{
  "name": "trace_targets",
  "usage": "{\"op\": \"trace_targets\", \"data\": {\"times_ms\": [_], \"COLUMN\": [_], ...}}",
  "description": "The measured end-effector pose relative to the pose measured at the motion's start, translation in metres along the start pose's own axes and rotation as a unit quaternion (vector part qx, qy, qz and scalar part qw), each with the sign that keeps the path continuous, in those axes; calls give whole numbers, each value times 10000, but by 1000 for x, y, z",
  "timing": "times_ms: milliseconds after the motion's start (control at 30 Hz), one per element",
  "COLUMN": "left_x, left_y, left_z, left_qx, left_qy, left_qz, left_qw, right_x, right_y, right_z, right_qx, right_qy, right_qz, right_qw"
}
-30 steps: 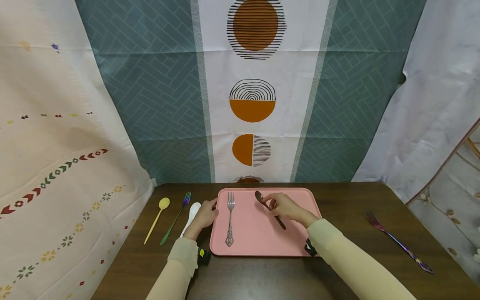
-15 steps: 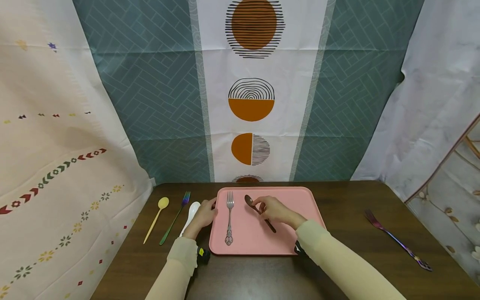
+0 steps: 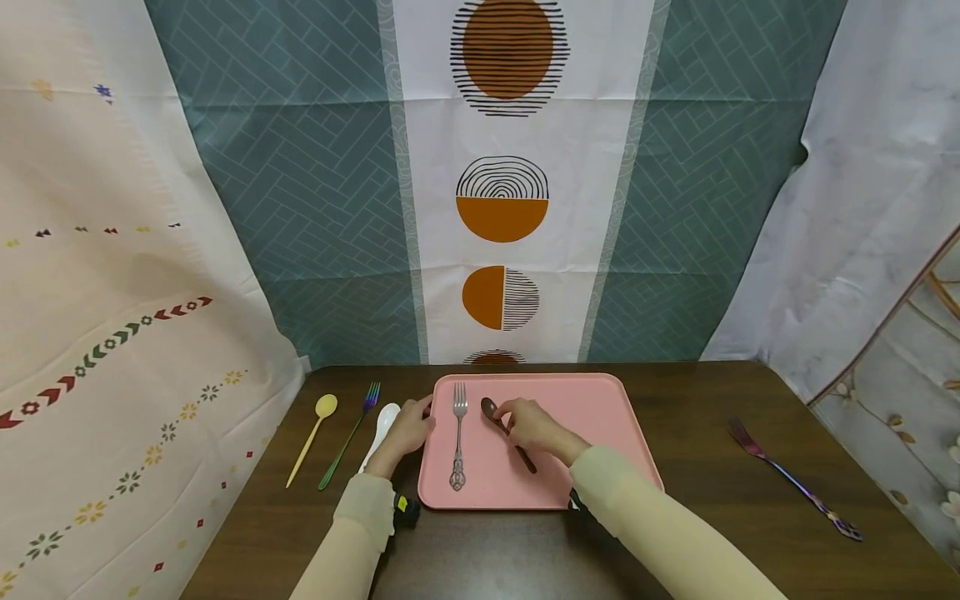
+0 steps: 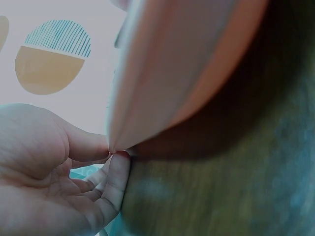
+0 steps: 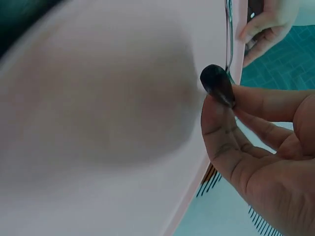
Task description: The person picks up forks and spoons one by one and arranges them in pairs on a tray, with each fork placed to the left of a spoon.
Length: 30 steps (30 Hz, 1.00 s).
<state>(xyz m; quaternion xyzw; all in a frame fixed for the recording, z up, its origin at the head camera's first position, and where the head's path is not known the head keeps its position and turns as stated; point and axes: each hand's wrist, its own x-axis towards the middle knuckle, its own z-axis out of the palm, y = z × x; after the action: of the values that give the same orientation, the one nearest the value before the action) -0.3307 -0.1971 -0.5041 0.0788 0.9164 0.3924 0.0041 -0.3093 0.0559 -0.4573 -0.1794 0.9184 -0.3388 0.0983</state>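
Note:
On the table lies a pink tray (image 3: 592, 400), with an ornate silver fork (image 3: 459, 442) standing lengthwise near its left side. My left hand (image 3: 407, 429) pinches the tray's left rim between thumb and fingers, as the left wrist view shows. Over the tray, my right hand (image 3: 534, 427) holds a dark brown spoon (image 3: 489, 407) by the handle between thumb and fingertips. The spoon slants, its bowl toward the far left, just right of the fork. In the right wrist view the handle's end (image 5: 215, 82) points at the camera. Whether the spoon touches the tray I cannot tell.
Left of the tray lie a yellow spoon (image 3: 326, 407), a green and purple fork (image 3: 370, 400) and a white spoon (image 3: 386, 418), partly behind my left hand. Another purple fork (image 3: 795, 483) lies at the right. A patterned curtain (image 3: 337, 208) hangs behind the table.
My right hand has carried the dark spoon leftward across the tray, closer to the silver fork. My left hand stays at the tray's left rim.

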Motion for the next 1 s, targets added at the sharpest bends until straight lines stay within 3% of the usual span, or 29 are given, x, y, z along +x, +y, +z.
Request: {"op": "trace_targets", "data": {"times_ms": [167, 467, 1000], "left_x": [-2, -3, -2], "left_y": [3, 4, 4], "left_z": [-1, -1, 0], "left_qx": [-54, -59, 6], "left_qy": [-33, 35, 37], "left_qz": [-46, 99, -97], "left_qw": [10000, 9999, 9999], "right_x": [2, 3, 13], "right_y": [-7, -14, -27], "right_z": [8, 16, 31], "right_qx": [-100, -127, -511], "right_qy": [20, 46, 325], "right_qz": [230, 300, 510], "right_qw": [9997, 9995, 9969]}}
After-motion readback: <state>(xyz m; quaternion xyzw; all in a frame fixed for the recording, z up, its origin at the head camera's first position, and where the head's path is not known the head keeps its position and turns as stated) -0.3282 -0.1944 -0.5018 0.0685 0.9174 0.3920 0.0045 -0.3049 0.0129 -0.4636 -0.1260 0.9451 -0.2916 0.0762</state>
